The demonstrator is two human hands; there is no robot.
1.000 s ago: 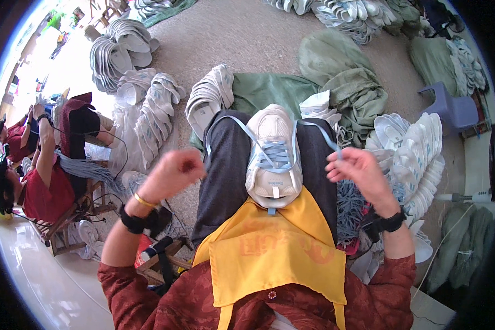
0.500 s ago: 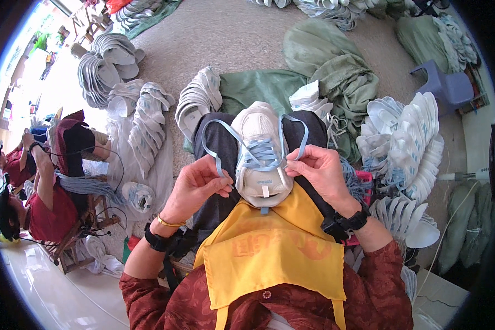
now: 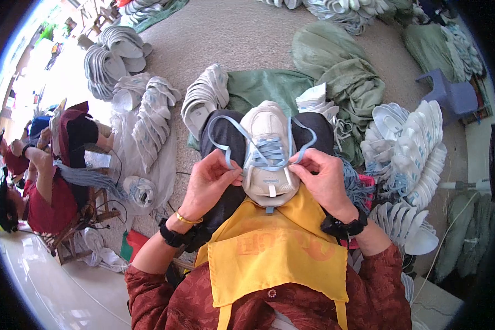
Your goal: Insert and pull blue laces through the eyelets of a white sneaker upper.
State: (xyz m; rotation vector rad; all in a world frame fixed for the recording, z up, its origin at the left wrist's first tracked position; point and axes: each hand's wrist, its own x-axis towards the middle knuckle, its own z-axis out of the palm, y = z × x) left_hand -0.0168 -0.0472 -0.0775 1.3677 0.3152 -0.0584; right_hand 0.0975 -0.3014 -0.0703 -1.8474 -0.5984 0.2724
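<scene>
A white sneaker (image 3: 268, 118) lies on my lap between my dark-trousered knees, toe pointing away from me and heel toward the yellow apron (image 3: 280, 264). A light blue shoelace (image 3: 270, 149) crosses over its tongue in several rows, and its loose ends arch out to both sides. At the left of the shoe's opening, my left hand (image 3: 212, 184) pinches one lace end between thumb and fingers. On the opposite side my right hand (image 3: 325, 179) has the other end pinched close to the shoe's collar.
Stacked white shoe uppers (image 3: 206, 96) stand beyond my left knee, with more shoes (image 3: 410, 143) piled at right. Green cloth sacks (image 3: 335, 60) lie ahead. Blue laces (image 3: 355, 181) hang near my right knee. Other people (image 3: 52, 192) sit at left; a purple stool (image 3: 451, 96) stands far right.
My left hand has come slightly up and closer to the shoe with its lace end. My right hand's pinch stays nearly in place. The whole view has shifted a little.
</scene>
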